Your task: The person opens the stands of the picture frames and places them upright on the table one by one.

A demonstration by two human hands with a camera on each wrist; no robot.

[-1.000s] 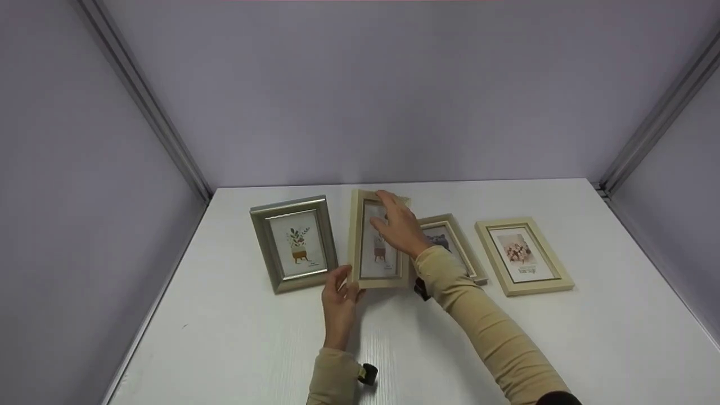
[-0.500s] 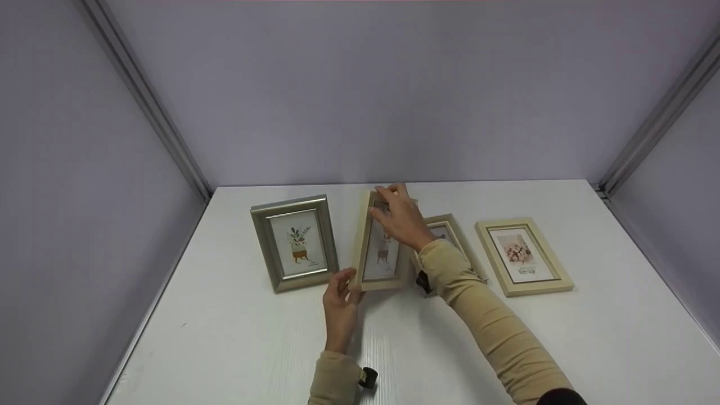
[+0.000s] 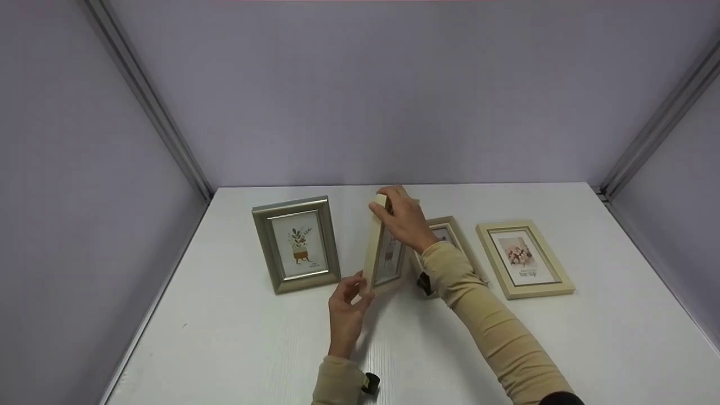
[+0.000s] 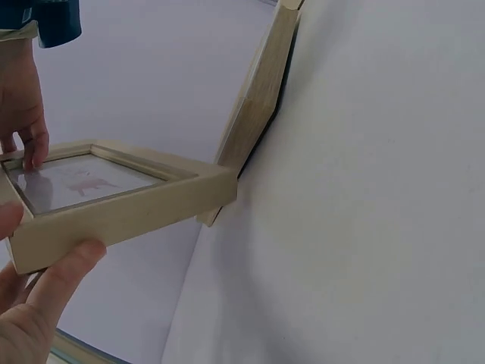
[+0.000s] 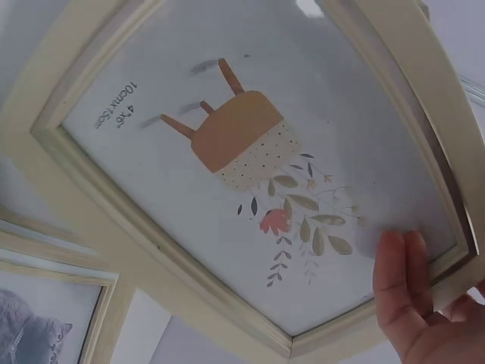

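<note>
A cream picture frame (image 3: 373, 247), with a potted-plant print behind its glass, is held up turned with its narrow side edge toward the head camera. My left hand (image 3: 345, 318) holds it at the lower left corner, thumb along the edge in the left wrist view. At the top, my right hand (image 3: 406, 220) grips the frame's upper end; in the right wrist view two fingers (image 5: 390, 280) lie over the glass. A pewter-coloured frame (image 3: 333, 242) with a similar plant print leans upright to the left. Behind my right forearm, a frame with a cat picture (image 5: 34, 334) is partly hidden.
Another cream frame (image 3: 540, 289) with a flower print rests at the right. All are on a white table (image 3: 236, 349), with pale walls (image 3: 360, 95) behind and at both sides. One more frame's edge (image 4: 258, 98) rises beside the held frame in the left wrist view.
The held frame has turned from nearly facing the camera to edge-on, shifting slightly right. My left hand has moved a little right with it, and my right hand has closed over its top.
</note>
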